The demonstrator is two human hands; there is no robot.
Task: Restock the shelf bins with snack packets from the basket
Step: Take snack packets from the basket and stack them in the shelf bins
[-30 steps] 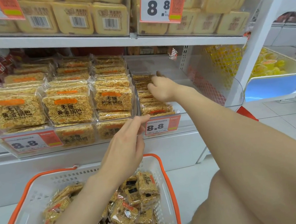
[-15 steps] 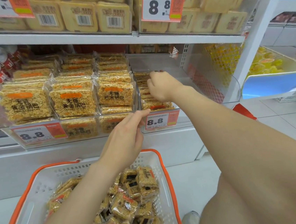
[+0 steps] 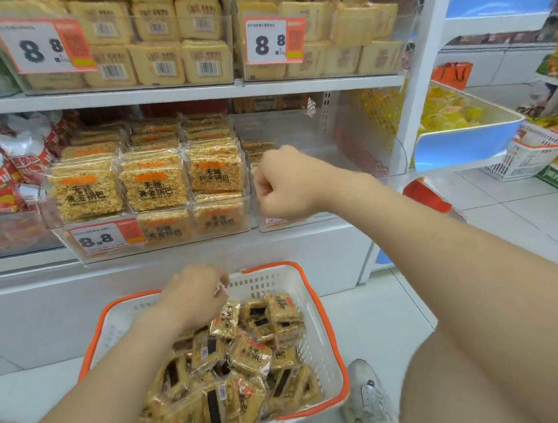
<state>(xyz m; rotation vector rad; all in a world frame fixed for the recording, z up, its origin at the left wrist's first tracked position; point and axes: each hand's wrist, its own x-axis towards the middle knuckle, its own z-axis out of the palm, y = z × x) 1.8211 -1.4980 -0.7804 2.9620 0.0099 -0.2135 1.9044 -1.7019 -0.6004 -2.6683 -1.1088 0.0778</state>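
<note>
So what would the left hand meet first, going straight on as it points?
Probably the snack packets heaped in the basket: the left hand angles down just above them, though blur hides depth.

White upper shelf [image 3: 162, 94] carries clear bins [image 3: 233, 37] of pale yellow packets [image 3: 158, 63]. The lower shelf [image 3: 18, 265] carries similar bins [image 3: 367, 147] with golden snack packets [image 3: 153, 188]. On the tiled floor [image 3: 384, 314] sits an orange-rimmed white basket [image 3: 318, 307].

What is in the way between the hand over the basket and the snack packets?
Nothing that shows. The left hand hangs right above the snack packets in the open-topped basket, and no visible thing lies between them.
</note>
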